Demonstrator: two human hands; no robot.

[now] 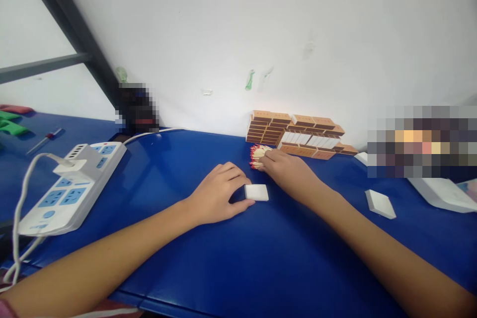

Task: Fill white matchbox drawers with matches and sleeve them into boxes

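On the blue tabletop, my left hand (222, 194) grips the left end of a small white matchbox tray (257, 193) between its thumb and fingers. The inside of the tray cannot be made out. Further back, the fingers of my right hand (280, 164) are closed on red-tipped matches (257, 155) at the edge of a loose heap; the fingertips are partly hidden. Just behind the heap stands a stack of brown matchboxes (266, 131) against the wall, with several white box sides (309, 140) showing in its middle.
A white power strip (70, 194) with a plugged-in adapter and cable lies at the left. A white block-like piece (380, 203) rests at the right, near a larger white object (443, 194). Green items (13, 123) and a screwdriver-like tool (45, 140) lie far left.
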